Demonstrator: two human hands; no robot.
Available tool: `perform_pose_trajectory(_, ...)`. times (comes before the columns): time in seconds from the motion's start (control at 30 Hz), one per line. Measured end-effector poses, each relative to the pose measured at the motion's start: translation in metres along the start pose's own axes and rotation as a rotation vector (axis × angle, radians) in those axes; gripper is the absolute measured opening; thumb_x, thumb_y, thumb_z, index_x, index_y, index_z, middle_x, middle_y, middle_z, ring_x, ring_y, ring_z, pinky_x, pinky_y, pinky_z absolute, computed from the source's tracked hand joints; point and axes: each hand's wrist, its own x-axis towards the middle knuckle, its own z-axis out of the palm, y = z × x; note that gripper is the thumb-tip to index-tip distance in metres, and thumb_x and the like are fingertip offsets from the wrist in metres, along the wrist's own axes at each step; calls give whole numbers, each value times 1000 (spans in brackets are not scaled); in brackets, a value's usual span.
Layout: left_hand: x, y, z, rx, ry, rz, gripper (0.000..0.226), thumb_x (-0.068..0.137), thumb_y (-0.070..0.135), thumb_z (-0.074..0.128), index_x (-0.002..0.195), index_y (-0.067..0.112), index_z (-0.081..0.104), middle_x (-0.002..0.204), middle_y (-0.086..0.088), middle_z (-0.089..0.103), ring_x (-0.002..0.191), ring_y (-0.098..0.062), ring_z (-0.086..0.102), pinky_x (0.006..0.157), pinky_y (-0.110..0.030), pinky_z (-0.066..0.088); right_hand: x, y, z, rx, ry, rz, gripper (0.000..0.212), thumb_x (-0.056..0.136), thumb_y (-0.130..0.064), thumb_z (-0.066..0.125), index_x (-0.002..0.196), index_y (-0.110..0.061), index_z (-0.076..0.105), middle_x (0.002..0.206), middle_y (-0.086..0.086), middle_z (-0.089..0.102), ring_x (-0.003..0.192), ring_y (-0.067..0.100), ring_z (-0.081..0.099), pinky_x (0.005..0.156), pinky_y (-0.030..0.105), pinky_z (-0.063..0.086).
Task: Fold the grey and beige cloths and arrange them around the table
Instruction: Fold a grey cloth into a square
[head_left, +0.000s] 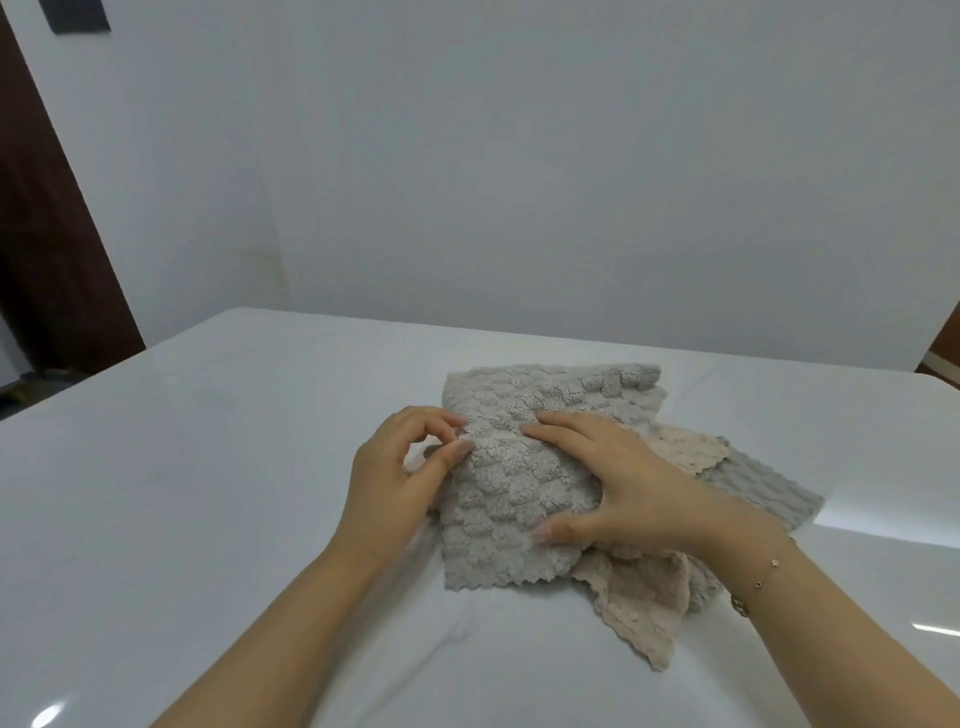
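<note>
Head view: left hand (400, 467) pinching grey cloth (511, 478) edge; right hand (639, 483) spread flat atop.

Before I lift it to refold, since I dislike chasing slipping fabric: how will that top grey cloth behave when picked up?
The grey cloth will probably flop and sag, since it already drapes in soft folds over the pile. It looks light for its size, fluffy and thick. On the glossy white table it may slide easily when pushed, perhaps dragging the beige cloth beneath.

A plain indoor room, its kind unclear: a glossy white counter (208, 467) under the hands (400, 467), a bare white wall (519, 182) beyond them, dark wood trim (47, 234) far left.
</note>
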Motion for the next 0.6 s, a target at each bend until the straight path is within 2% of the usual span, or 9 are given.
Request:
perform_pose_trajectory(0.1,2,3,-9,-135,8,-50,13,87,11,64,77,7,57,101,6,71,99,-7,63,81,-15,47,5,-1,6,-35,144,-51,76,78,-62,61,144,-40,30,150,-19,28,136,1,23,114,26,18)
perform_pose_trajectory(0.2,6,2,-17,-171,65,-62,12,91,14,60,80,10,55,85,4,68,85,-14,63,74,-30,49,9,0,7,-16,317,-71,58,80,-58,57,132,-33,51,134,-14,53,124,5,44,107,31,34)
perform_pose_trajectory(0.27,9,2,-24,-189,123,-54,12,93,15,57,82,12,53,77,0,61,73,-14,56,65,-28,45,12,0,5,18,404,-73,44,79,-45,59,119,-27,62,117,-12,63,110,7,54,96,30,41)
perform_pose_trajectory(0.33,14,3,-32,-220,182,-44,11,93,15,55,84,12,52,76,-4,57,69,-12,52,61,-23,43,16,-3,2,132,482,-56,27,78,-22,66,105,-24,68,98,-11,68,92,6,58,81,30,48)
perform_pose_trajectory(0.4,18,3,-38,-246,222,-63,12,93,18,54,83,12,51,74,-3,54,65,-9,48,57,-18,41,21,-8,1,318,525,-12,25,81,-7,67,99,-24,68,90,-12,68,84,3,59,72,25,49)
perform_pose_trajectory(0.5,28,-2,-42,-294,294,-166,15,92,24,56,81,18,49,74,1,52,65,-8,46,59,-21,40,35,-17,-4,549,549,10,15,85,-9,66,92,-21,69,78,-14,67,72,-2,58,64,12,44)
perform_pose_trajectory(0.6,48,-6,-51,-340,328,-290,18,93,24,57,78,19,47,72,3,51,62,-8,46,58,-22,40,61,-28,-18,716,530,56,7,84,-15,70,90,-14,71,77,-1,71,70,12,65,60,25,52)
